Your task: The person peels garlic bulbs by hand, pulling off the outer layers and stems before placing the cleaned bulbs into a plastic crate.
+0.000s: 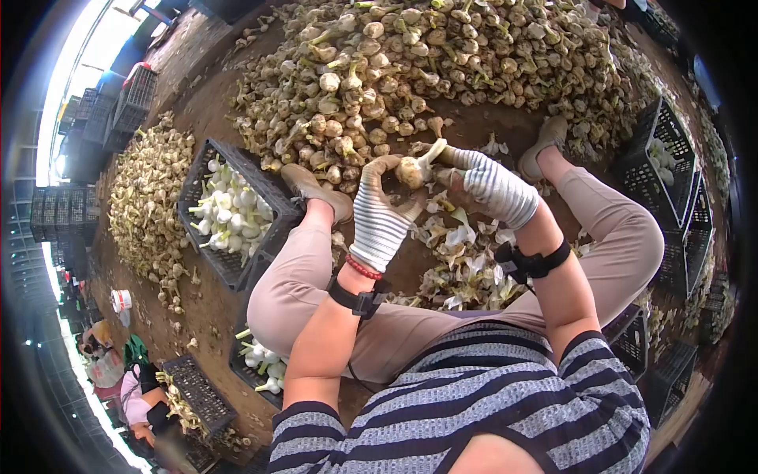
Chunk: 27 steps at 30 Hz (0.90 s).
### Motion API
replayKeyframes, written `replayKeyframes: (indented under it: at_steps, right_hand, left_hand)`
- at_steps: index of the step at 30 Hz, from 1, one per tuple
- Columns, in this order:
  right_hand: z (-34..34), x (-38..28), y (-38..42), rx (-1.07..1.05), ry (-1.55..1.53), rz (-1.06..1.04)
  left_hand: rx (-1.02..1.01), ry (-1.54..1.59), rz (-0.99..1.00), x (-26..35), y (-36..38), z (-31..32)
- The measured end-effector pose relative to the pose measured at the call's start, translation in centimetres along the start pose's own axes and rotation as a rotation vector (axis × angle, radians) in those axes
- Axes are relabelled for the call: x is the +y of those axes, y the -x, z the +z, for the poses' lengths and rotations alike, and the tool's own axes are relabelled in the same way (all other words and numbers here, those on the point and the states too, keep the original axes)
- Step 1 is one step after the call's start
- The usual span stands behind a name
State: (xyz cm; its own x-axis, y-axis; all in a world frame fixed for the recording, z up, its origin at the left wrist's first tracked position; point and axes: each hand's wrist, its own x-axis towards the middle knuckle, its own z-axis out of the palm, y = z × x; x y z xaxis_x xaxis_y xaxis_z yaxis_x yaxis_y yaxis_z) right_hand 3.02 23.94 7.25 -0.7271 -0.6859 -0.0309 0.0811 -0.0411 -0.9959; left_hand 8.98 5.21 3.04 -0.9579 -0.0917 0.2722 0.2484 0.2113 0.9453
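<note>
A garlic bulb (411,171) with a pale stem pointing up and to the right is between my two hands. My left hand (381,212), in a striped glove with dirty fingertips, grips the bulb from its left side. Close by the stem, on the right, is my right hand (496,188) in a matching glove. Its fingers are curled in, and whatever they hold is hidden. Beneath both hands, peeled garlic skins (466,261) are scattered on the ground between my legs.
A large heap of unpeeled garlic (474,55) rises in front of me. Left of my leg stands a black crate (272,189) of white, cleaned bulbs. More black crates (667,170) line the right side. A second garlic pile (146,205) and another person (142,395) are at left.
</note>
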Motion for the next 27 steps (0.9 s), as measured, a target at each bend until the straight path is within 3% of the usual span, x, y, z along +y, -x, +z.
replayKeyframes:
  at_steps: [1,3,5,7,10,12,14,15,17,19,21,22,23,25,27]
  right_hand:
    - [-0.1,0.0,0.2,-0.012,0.07,-0.154]
    - [-1.3,1.7,0.5,-0.031,0.168,-0.197]
    - [-0.5,0.8,0.8,0.128,-0.26,0.044]
    - [0.7,1.5,0.2,0.25,-0.203,-0.006]
    - [2.1,1.3,-0.6,0.351,-0.023,0.106]
    - [1.9,1.4,-0.6,0.31,0.029,0.092]
    - [1.5,1.8,-0.4,0.269,0.082,0.076]
    - [1.3,2.0,-0.2,0.274,0.106,0.098]
    - [1.1,1.9,0.1,0.285,0.155,0.142]
    - [1.2,1.3,1.0,0.243,0.197,0.037]
    - [1.3,0.9,1.8,0.061,-0.04,0.082]
    - [1.5,0.8,2.0,0.081,0.016,0.204]
    - [1.6,1.4,2.0,0.082,0.013,0.204]
    - [1.4,2.9,1.9,0.231,-0.144,0.325]
    - [2.6,2.7,2.4,0.317,-0.158,0.324]
  left_hand:
    - [0.009,0.087,-0.043,0.2,-0.1,0.0]
    - [0.021,-0.018,0.047,0.1,-0.3,-0.1]
    - [0.008,-0.03,-0.023,-0.7,-0.1,0.0]
    - [-0.017,-0.094,0.04,-1.4,-0.1,0.1]
    - [-0.031,-0.141,0.092,-1.6,0.0,0.0]
    - [-0.015,-0.126,0.075,-1.2,0.2,0.0]
    - [0.021,0.167,-0.188,-0.4,0.3,0.1]
    - [0.021,0.168,-0.189,0.0,0.2,-0.2]
    - [-0.031,0.584,-0.44,0.6,-0.1,-0.9]
    - [-0.055,0.625,-0.514,-0.1,-0.2,-1.1]
    - [-0.099,0.592,-0.689,-0.5,-0.4,-1.4]
    - [-0.137,0.37,-0.493,-0.8,-0.6,-1.4]
    - [-0.029,0.212,-0.554,-2.0,-0.6,-1.1]
    - [-0.037,-0.111,-0.25,-4.5,-0.5,-1.4]
    - [-0.072,0.026,-0.318,-0.6,0.3,-0.3]
